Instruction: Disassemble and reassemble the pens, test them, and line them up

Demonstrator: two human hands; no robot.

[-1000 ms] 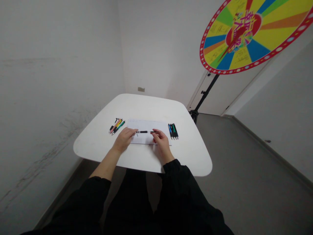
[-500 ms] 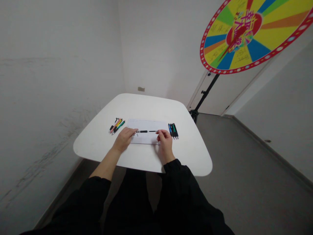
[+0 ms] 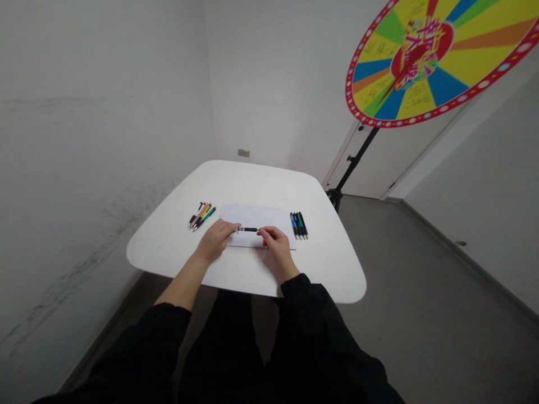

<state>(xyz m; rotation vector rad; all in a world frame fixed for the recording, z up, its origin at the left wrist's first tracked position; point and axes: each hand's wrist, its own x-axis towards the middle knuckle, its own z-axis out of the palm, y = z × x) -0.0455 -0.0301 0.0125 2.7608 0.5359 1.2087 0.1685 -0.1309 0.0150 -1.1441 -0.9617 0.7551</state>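
My left hand (image 3: pixel 217 238) pinches the left end of a pen barrel (image 3: pixel 250 229) with a black grip, held level above a white sheet of paper (image 3: pixel 244 240). At the barrel's right end, my right hand (image 3: pixel 275 242) has its thumb and fingertips closed on the thin dark refill. Almost all of that refill is hidden by the barrel and my fingers. Left of the paper lies a loose group of pens (image 3: pixel 202 216) in several colours. To the right, several dark pens (image 3: pixel 299 225) lie side by side, tips toward me.
The white table (image 3: pixel 248 185) has rounded corners and stands near a scuffed wall (image 3: pixel 84 140). Behind it on the right, a colourful prize wheel (image 3: pixel 446 84) rises on a black stand (image 3: pixel 353 163). A door (image 3: pixel 370 174) is behind the stand.
My right hand has moved left to the barrel's end. The length of refill that showed between barrel and fingers has gone from sight. My left hand has barely shifted.
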